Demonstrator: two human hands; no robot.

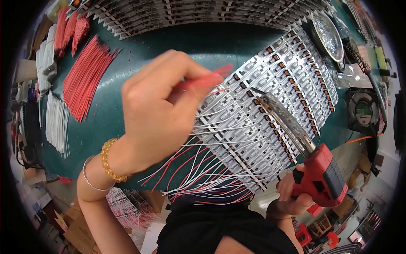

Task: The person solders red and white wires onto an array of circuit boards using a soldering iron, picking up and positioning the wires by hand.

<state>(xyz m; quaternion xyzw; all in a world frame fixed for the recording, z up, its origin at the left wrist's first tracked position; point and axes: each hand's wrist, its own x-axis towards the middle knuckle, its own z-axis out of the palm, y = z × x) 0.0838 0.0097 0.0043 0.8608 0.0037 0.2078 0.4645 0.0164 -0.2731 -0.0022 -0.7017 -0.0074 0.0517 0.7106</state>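
My left hand [156,110] is closed in a pinch on a few red wires [205,80], blurred by motion, above the left edge of a panel of small circuit boards [292,80]. One red wire end reaches toward the pads there. In my right hand [294,199] is a red and black soldering gun [323,175], gripped by its handle. Its metal barrel slants up and left over the panel, with the tip near the row by my left fingers. Several white and red wires [211,173] hang from the panel's near-left edge toward my lap.
Red wire bundles [86,82] and white wire bundles [57,122] lie at the left of the green table [110,148]. More board panels [190,12] stand along the back. A round metal dish [327,36] sits at the far right, with a coiled iron holder [355,55] and a black fan [363,111] beside it.
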